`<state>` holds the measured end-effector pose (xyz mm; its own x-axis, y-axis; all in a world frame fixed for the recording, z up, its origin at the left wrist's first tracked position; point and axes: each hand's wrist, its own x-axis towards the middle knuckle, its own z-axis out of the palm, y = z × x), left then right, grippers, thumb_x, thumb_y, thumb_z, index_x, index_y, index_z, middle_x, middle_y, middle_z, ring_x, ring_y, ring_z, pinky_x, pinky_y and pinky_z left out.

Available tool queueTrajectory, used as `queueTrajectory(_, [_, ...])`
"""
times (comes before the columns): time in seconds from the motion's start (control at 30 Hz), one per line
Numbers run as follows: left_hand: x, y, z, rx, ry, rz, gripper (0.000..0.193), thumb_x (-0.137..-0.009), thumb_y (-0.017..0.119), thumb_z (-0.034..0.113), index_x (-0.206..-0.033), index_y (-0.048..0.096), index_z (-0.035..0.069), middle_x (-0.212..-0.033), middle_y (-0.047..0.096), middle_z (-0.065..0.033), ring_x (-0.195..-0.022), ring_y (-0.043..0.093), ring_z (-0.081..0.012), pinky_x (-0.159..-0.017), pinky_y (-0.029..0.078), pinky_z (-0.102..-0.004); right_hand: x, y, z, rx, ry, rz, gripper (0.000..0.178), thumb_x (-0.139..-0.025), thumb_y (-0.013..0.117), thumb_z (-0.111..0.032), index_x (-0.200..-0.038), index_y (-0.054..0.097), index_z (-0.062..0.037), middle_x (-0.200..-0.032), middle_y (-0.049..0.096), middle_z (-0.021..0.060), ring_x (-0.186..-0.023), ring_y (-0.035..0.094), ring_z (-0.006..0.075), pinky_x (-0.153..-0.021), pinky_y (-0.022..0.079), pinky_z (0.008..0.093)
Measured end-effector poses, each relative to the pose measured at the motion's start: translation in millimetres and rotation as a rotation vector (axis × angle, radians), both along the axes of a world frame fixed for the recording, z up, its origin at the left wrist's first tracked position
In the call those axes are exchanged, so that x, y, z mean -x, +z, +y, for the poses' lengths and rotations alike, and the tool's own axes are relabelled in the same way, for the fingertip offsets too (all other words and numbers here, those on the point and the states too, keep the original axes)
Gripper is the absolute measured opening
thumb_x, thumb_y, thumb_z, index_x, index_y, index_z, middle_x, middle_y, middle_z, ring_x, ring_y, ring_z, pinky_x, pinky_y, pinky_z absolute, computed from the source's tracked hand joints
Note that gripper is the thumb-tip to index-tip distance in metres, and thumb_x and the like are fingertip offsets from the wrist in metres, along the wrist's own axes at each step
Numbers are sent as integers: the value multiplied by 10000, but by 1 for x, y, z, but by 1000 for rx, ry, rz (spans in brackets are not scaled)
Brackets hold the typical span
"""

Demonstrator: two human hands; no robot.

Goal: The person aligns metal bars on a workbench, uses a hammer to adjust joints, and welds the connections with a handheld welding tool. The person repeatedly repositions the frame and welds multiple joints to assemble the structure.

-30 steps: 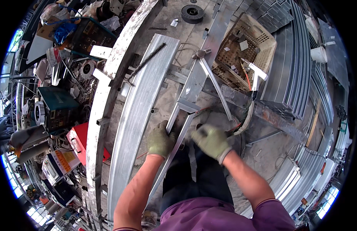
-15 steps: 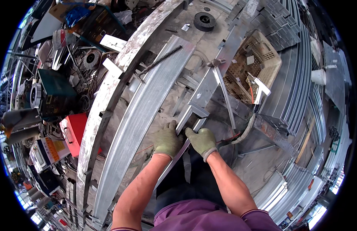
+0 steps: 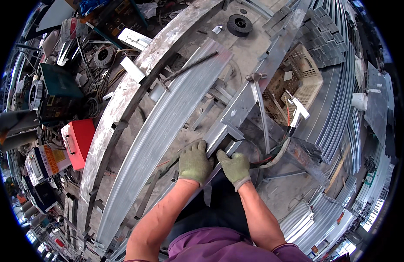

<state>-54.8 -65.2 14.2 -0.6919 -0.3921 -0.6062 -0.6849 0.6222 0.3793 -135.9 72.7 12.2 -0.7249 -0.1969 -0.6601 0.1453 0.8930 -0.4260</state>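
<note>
**Two gloved hands on a metal bar**

The left hand [image 3: 195, 165] and the right hand [image 3: 235, 168] wear green work gloves. They are close together, with a silver metal bar [image 3: 216, 139] between them. The left grip is closed on the left side of the bar. The right grip is bent around its right side, with the thumb near the top. How hard they squeeze, I cannot tell. The bar slopes down to the left, just in front of the person's dark pants [image 3: 219, 205].

Past the hands is a flat beam [image 3: 242, 105]. A hammer [image 3: 261, 109] has its head by this beam, and its handle points back to the person. To the right is a tan basket [image 3: 313, 83] with holes. A white tool [image 3: 300, 108] is at the basket's near corner.

To the left is a wide silver bar [image 3: 160, 124], and a dark stick [image 3: 191, 68] lies across it. A black wheel [image 3: 239, 25] is on the floor [image 3: 210, 22]. A red box [image 3: 82, 139] is far to the left.
</note>
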Motion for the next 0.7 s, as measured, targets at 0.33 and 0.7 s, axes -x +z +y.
queueTrajectory(0.33, [-6, -2, -2, 1, -9, 71, 667, -918, 756, 339, -1496, 566, 64, -1406, 679, -204, -1301, 646, -397, -1087, 519, -508, 26, 13, 59, 431, -114, 129, 239, -1020, 707, -135, -1180, 763, 33, -1110, 784, 152, -971, 734, 244, -889, 582, 366])
queueTrajectory(0.7, [-6, -3, -1, -20, 1, 72, 642, -923, 745, 318, -1485, 569, 62, -1395, 677, -222, -1227, 682, -413, -1064, 527, -521, 53, 4, 45, 490, 131, 266, 338, -985, 614, 23, -1299, 723, 81, -1246, 762, 197, -1143, 736, 265, -1008, 564, 353])
